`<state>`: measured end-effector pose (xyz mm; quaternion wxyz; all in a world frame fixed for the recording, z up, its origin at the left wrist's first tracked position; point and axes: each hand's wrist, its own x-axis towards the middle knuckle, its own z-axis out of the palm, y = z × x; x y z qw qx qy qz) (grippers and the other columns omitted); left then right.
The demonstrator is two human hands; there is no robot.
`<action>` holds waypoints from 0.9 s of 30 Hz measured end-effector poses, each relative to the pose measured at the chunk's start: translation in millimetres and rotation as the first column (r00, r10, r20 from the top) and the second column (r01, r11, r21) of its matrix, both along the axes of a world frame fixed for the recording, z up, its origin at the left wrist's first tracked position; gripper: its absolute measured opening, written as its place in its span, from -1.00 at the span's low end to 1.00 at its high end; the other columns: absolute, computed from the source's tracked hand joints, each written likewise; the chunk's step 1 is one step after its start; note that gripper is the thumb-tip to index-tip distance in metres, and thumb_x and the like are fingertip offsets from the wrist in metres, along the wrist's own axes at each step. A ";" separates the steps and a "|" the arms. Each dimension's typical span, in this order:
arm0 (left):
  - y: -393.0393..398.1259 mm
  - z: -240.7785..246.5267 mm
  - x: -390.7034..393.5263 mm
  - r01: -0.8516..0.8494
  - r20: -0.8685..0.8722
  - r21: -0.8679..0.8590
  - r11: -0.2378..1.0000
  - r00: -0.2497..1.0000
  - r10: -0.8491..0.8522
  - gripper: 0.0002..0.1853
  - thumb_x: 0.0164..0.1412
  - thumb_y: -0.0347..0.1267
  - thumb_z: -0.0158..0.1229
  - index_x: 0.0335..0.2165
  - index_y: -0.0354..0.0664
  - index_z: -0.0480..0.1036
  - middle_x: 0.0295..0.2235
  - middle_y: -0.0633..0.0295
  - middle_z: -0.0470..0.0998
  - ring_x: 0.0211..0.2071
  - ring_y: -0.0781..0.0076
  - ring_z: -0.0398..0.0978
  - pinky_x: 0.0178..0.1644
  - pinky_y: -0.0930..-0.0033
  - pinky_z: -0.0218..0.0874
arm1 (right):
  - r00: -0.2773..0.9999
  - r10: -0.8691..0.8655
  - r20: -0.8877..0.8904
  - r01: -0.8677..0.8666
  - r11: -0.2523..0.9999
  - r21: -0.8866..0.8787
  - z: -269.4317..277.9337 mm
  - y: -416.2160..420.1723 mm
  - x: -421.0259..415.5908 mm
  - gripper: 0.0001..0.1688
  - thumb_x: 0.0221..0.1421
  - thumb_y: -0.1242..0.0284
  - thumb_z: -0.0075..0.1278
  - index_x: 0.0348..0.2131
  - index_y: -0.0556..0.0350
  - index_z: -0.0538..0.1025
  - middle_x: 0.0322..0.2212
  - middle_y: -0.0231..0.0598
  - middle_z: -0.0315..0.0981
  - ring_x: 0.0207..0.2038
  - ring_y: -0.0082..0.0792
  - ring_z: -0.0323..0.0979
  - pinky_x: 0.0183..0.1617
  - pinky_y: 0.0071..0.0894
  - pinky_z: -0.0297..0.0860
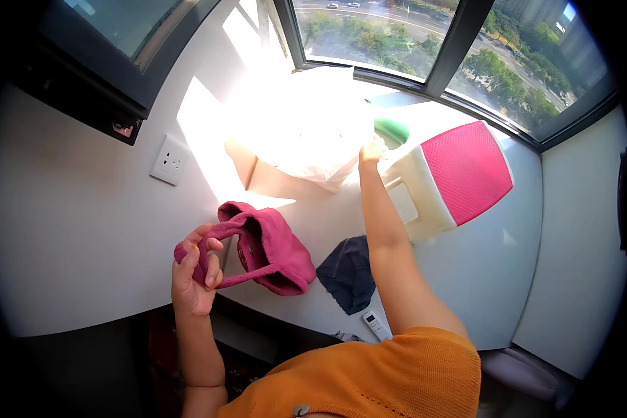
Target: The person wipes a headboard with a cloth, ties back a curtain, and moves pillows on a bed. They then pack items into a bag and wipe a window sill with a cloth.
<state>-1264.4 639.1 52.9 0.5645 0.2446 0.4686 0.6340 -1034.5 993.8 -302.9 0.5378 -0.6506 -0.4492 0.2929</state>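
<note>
My left hand (197,271) is closed around the strap of a magenta fabric bag (279,245), whose body rests at the left of the white counter and gapes towards me. My right hand (372,151) reaches far forward to the edge of a white plastic bag (318,136), which is washed out by sunlight; whether the fingers grip it is not plain. Beside that hand stands a cream plastic stool with a pink textured top (469,172), tilted on its side. A green object (392,130) lies behind the hand. Dark blue cloth (349,274) lies crumpled below my right forearm.
A white remote control (376,326) lies near the counter's front edge. A cardboard-coloured box (271,180) sits partly under the white plastic bag. The left wall bears a power socket (170,160) and a dark-framed cabinet (109,68). Dark-framed windows (433,52) run along the back.
</note>
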 end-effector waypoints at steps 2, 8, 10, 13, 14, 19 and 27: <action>1.8 -4.5 -1.7 -0.042 -0.024 -0.018 0.999 0.999 0.042 -0.58 0.25 -0.23 -0.05 -0.01 -0.25 0.25 -0.33 0.19 0.43 -0.76 0.67 0.12 -0.73 0.66 -0.09 | 0.973 -0.133 0.189 0.126 0.991 0.048 -12.5 15.0 -15.6 -0.68 0.02 0.49 -0.23 -0.32 0.32 0.50 -0.26 0.06 0.42 -0.06 0.06 0.24 -0.03 -0.04 0.23; 6.7 -19.2 -10.7 -0.071 -0.028 -0.034 0.997 0.997 0.070 -0.57 0.26 -0.24 -0.09 0.02 -0.24 0.21 -0.31 0.16 0.42 -0.76 0.64 0.12 -0.73 0.63 -0.10 | 0.931 0.137 0.338 0.108 0.782 -0.614 -33.0 56.3 -21.6 -0.43 0.20 0.27 -0.42 -0.26 0.42 0.50 0.07 0.00 0.17 0.12 0.05 0.11 0.16 -0.07 0.12; 3.7 -21.9 -12.9 -0.080 -0.022 -0.039 0.996 0.997 0.079 -0.57 0.26 -0.24 -0.09 0.03 -0.24 0.21 -0.31 0.15 0.42 -0.77 0.63 0.12 -0.73 0.63 -0.10 | 0.956 0.141 0.257 0.044 0.798 -0.601 -43.6 57.9 -24.7 -0.38 0.22 0.23 -0.45 -0.25 0.46 0.49 0.14 0.02 0.05 0.13 0.03 0.11 0.20 -0.09 0.08; 17.2 -21.0 -16.2 -0.016 0.020 -0.022 1.000 1.000 0.016 -0.55 0.24 -0.23 -0.04 0.02 -0.25 0.22 -0.31 0.12 0.44 -0.76 0.63 0.15 -0.71 0.62 -0.06 | 0.838 0.275 0.472 -0.100 0.927 -0.362 -81.1 89.0 37.7 -0.38 0.23 0.26 -0.47 -0.30 0.49 0.49 0.02 0.15 0.21 0.04 0.03 0.24 0.20 -0.09 0.05; 14.1 -26.5 -16.0 -0.053 0.022 -0.053 0.997 0.998 0.054 -0.54 0.22 -0.23 -0.01 0.02 -0.26 0.22 -0.32 0.11 0.45 -0.75 0.62 0.16 -0.70 0.62 -0.04 | 0.800 0.360 0.480 -0.188 0.910 -0.370 -82.9 83.8 29.1 -0.37 0.23 0.25 -0.49 -0.32 0.49 0.49 -0.03 0.17 0.27 0.02 0.05 0.24 0.21 -0.11 0.02; -3.2 -36.5 -17.9 -0.139 -0.025 -0.074 0.987 0.990 0.138 -0.57 0.26 -0.24 -0.09 0.03 -0.22 0.21 -0.30 0.15 0.44 -0.75 0.62 0.14 -0.72 0.63 -0.08 | 0.804 0.524 0.282 -0.324 0.782 -0.532 -77.5 67.2 -16.9 -0.29 0.24 0.20 -0.61 -0.29 0.44 0.47 -0.22 0.09 0.46 0.03 -0.09 0.24 0.26 -0.21 -0.18; 3.2 -46.4 -7.5 -0.158 0.003 -0.086 0.984 0.987 0.159 -0.58 0.24 -0.23 -0.05 -0.01 -0.25 0.26 -0.33 0.15 0.48 -0.73 0.61 0.21 -0.69 0.63 -0.02 | 0.982 0.186 -0.032 -0.174 0.825 -0.538 -69.9 55.6 -17.2 -0.34 0.21 0.11 -0.39 -0.17 0.39 0.44 -0.14 0.05 0.41 0.02 -0.07 0.26 0.14 -0.24 0.09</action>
